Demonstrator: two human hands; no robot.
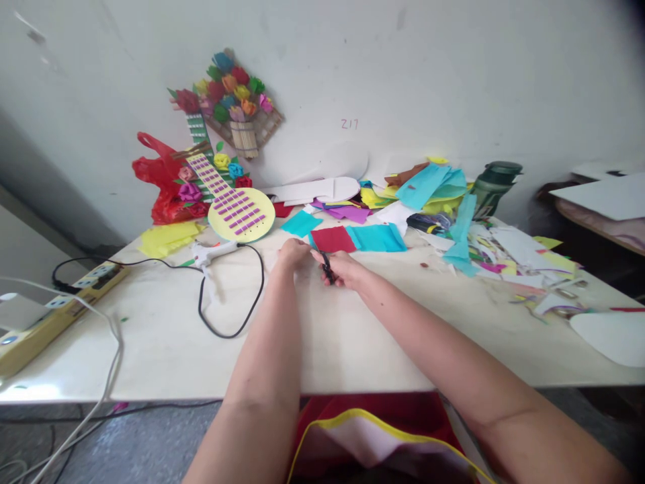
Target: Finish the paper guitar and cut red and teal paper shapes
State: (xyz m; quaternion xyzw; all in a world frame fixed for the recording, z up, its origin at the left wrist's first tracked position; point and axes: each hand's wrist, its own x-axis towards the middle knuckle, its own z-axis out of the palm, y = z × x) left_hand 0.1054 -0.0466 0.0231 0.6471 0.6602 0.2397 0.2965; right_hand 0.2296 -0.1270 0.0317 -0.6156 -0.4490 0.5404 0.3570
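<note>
Centrally, right hand (347,270) grips black scissors (327,267); left hand (293,254) curls beside red paper (332,238), its grasp unclear.

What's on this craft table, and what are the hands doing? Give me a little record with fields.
place: white table by a wall
left hand: on the table, near the red paper
right hand: holds black scissors
nearby: glue gun, paper guitar, power strip, green bottle

My table (353,336) is smooth and faintly glossy. The red sheet (332,238) at twelve o'clock is matt paper, the bag (161,181) at ten crinkly, shiny plastic. The scissors (327,267) in my right hand (347,270) look matt black.
</note>
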